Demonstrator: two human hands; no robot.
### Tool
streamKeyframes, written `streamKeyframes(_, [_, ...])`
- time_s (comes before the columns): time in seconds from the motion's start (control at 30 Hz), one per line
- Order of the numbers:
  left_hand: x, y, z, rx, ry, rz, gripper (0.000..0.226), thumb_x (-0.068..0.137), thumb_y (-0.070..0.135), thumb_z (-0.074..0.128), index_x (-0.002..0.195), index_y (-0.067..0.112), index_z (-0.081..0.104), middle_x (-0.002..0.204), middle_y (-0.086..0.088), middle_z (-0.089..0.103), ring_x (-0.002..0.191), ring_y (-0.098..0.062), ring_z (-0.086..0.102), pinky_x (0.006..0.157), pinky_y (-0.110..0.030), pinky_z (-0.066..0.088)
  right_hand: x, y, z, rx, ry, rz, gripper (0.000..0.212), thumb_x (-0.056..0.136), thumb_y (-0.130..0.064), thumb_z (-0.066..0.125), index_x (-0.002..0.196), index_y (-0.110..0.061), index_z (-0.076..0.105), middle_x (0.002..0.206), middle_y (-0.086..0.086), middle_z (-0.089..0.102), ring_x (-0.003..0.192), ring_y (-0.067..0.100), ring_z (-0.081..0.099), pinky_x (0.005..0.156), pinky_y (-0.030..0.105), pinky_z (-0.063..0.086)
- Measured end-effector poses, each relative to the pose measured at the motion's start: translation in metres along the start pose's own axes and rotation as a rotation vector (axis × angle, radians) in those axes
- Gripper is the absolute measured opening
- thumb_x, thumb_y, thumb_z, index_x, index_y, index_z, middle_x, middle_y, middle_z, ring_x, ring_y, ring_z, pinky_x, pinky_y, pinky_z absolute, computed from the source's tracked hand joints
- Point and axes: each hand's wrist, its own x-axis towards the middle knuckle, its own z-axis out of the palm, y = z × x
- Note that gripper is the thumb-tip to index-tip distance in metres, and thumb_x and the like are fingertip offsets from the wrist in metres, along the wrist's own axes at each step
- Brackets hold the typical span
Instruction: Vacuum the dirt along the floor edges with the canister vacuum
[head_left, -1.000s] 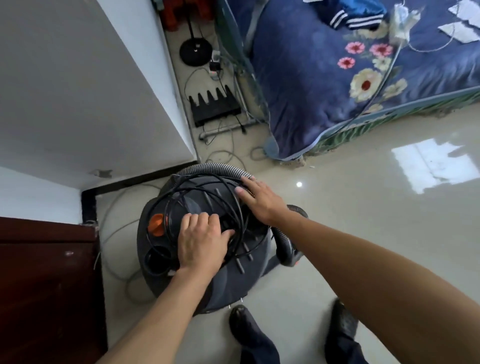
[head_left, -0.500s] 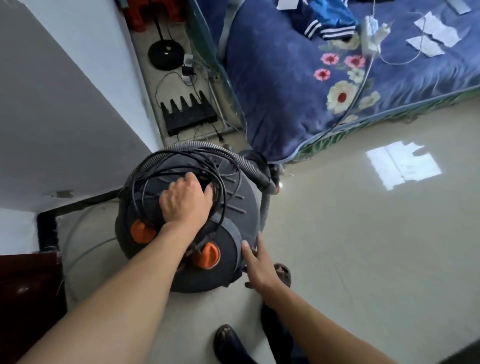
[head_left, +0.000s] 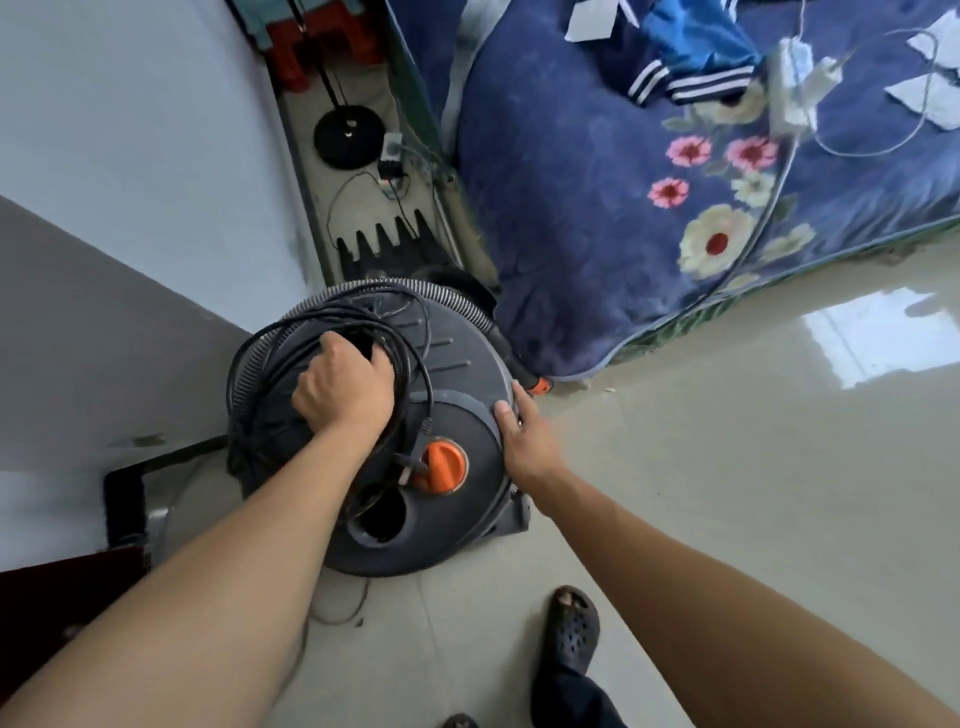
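I counted one canister vacuum (head_left: 467, 374), with one grey ribbed hose (head_left: 374, 285), one coil of black cord (head_left: 280, 338) and one orange knob (head_left: 441, 467) on its lid. Two hands were on it: one left hand (head_left: 343, 387) and one right hand (head_left: 524, 441). I made out one bed (head_left: 571, 208) with three pink flowers (head_left: 688, 150) on its cover, one round black lamp base (head_left: 348, 137), one black router (head_left: 384, 254), one red stool (head_left: 311, 52) and two dark sandals (head_left: 571, 629), the second only a sliver.

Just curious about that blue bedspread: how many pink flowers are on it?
3 pink flowers: two side by side, one just below-left of them. Others may be hidden.
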Motion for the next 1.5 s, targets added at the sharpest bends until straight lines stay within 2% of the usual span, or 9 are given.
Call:
streamKeyframes(0.27, [0.038,0.041,0.009,-0.200,0.086,-0.154,0.042,0.092,0.041,0.049,0.112,0.004,0.050,0.114,-0.021,0.063,0.107,-0.041,0.057,0.088,-0.047,0.044,0.075,-0.046,-0.040,-0.090,0.024,-0.020,0.057,0.096,-0.055,0.051,0.146,-0.029,0.047,0.144,-0.001,0.055,0.133,0.024,0.050,0.113,0.044,0.036])
streamKeyframes(0.43, [0.054,0.038,0.006,-0.223,0.117,-0.117,0.038,0.091,0.040,0.051,0.106,0.006,0.055,0.106,-0.019,0.066,0.101,-0.040,0.059,0.084,-0.044,0.045,0.078,-0.054,-0.032,-0.114,0.023,-0.027,0.058,0.092,-0.062,0.047,0.144,-0.037,0.047,0.140,-0.005,0.059,0.128,0.022,0.053,0.110,0.045,0.040])
streamKeyframes(0.7, [0.038,0.022,0.009,-0.271,0.059,-0.102,0.038,0.089,0.037,0.055,0.113,0.008,0.050,0.100,-0.020,0.067,0.094,-0.040,0.061,0.076,-0.042,0.044,0.044,-0.046,-0.026,-0.048,0.035,-0.010,0.042,0.101,-0.041,0.049,0.143,-0.042,0.047,0.133,-0.011,0.059,0.124,0.018,0.054,0.107,0.044,0.044])
streamKeyframes(0.8, [0.053,0.026,0.006,-0.261,0.054,-0.091,0.038,0.090,0.037,0.053,0.112,0.007,0.048,0.101,-0.021,0.066,0.094,-0.040,0.061,0.075,-0.043,0.043,0.055,-0.060,-0.026,-0.036,0.020,0.004,0.044,0.101,-0.040,0.050,0.145,-0.037,0.046,0.135,-0.011,0.056,0.125,0.015,0.051,0.111,0.039,0.040])
streamKeyframes(0.93, [0.064,0.029,0.001,-0.243,0.032,-0.063,0.037,0.092,0.038,0.050,0.109,0.006,0.044,0.101,-0.021,0.065,0.093,-0.040,0.061,0.073,-0.043,0.044,0.066,-0.070,-0.025,-0.047,0.020,0.023,0.048,0.100,-0.043,0.050,0.147,-0.032,0.046,0.146,-0.005,0.050,0.133,0.019,0.047,0.115,0.043,0.036])
streamKeyframes(1.23, [0.033,0.009,0.000,-0.188,-0.084,0.068,0.036,0.095,0.037,0.044,0.110,0.005,0.038,0.104,-0.016,0.064,0.092,-0.038,0.061,0.064,-0.038,0.037,0.043,-0.050,-0.026,-0.032,0.063,0.181,0.058,0.096,-0.053,0.053,0.148,-0.027,0.044,0.140,0.004,0.056,0.125,0.029,0.054,0.106,0.052,0.045])
streamKeyframes(1.3, [0.028,0.000,-0.008,-0.129,-0.136,0.157,0.044,0.096,0.042,0.042,0.121,0.005,0.040,0.112,-0.016,0.062,0.100,-0.036,0.059,0.070,-0.040,0.042,0.042,-0.057,-0.027,-0.094,0.074,0.204,0.057,0.095,-0.054,0.053,0.143,-0.024,0.048,0.137,0.008,0.058,0.121,0.033,0.057,0.102,0.053,0.048])
streamKeyframes(1.37, [0.020,-0.010,-0.017,-0.038,-0.185,0.236,0.056,0.097,0.046,0.038,0.134,0.004,0.037,0.122,-0.015,0.058,0.110,-0.033,0.054,0.086,-0.044,0.043,0.035,-0.067,-0.028,-0.221,0.062,0.201,0.050,0.098,-0.048,0.050,0.138,-0.019,0.053,0.133,0.010,0.059,0.118,0.035,0.057,0.100,0.048,0.048])
streamKeyframes(1.5, [-0.002,-0.033,-0.031,0.141,-0.186,0.353,0.055,0.098,0.044,0.034,0.139,0.008,0.036,0.129,-0.011,0.053,0.117,-0.028,0.048,0.099,-0.042,0.037,0.006,-0.094,-0.039,-0.576,0.039,0.052,0.034,0.099,-0.040,0.047,0.124,-0.019,0.059,0.118,0.010,0.066,0.104,0.029,0.059,0.083,0.036,0.046])
